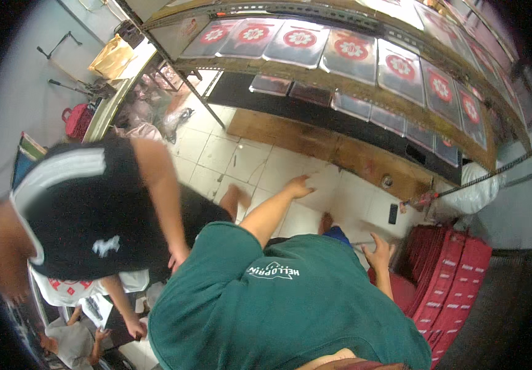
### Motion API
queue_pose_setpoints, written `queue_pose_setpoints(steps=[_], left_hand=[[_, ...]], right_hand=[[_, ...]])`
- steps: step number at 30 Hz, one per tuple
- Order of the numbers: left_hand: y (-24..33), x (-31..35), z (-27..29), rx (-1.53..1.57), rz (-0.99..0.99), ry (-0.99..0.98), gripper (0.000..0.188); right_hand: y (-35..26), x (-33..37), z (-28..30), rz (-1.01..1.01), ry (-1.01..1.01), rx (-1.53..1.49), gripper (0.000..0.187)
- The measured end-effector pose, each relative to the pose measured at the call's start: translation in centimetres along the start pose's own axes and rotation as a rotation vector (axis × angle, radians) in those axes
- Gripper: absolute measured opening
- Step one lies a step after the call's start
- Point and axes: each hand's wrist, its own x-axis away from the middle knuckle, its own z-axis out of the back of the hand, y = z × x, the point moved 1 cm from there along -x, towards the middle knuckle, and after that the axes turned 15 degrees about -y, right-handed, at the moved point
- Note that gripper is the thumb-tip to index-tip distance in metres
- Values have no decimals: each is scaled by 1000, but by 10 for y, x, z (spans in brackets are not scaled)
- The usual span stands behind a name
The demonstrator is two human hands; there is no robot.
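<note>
Both of my hands hang in the air and hold nothing. My left hand (pixel 301 186) reaches forward over the white tiled floor (pixel 253 161), its fingers loosely apart. My right hand (pixel 378 254) is held lower, fingers spread, beside a tall stack of folded red cloth goods (pixel 447 271); I see no contact with it. Ahead of me stands a wooden shelf rack (pixel 247 65) with a metal frame. On its board lie several flat silvery panels (pixel 349 52), each with a round red emblem and a white flower shape.
Close on my left, a person in a black shirt (pixel 99 203) bends over, one hand by my green sleeve. Another person in grey (pixel 78 342) sits farther back. A dark flat rectangular object (pixel 393 213) lies on the floor. Clear plastic bags (pixel 146 114) lie behind the rack's left post.
</note>
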Motion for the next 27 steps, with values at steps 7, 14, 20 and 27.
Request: queue_pose_setpoints(steps=[7,14,20,27], left_hand=[[-86,66,48,279,593,-104,86],[-187,105,27,739,886,338,86],[-255,118,-1,757,885,187,89],[-337,211,86,953,869,477,87]], right_hand=[[6,-196,116,138,-257,-206,60],[-248,-392,122,797,-375,-69,57],[-483,-426,64,901,-1044,-388,54],[-624,-491,7,334,-1101,-119,57]])
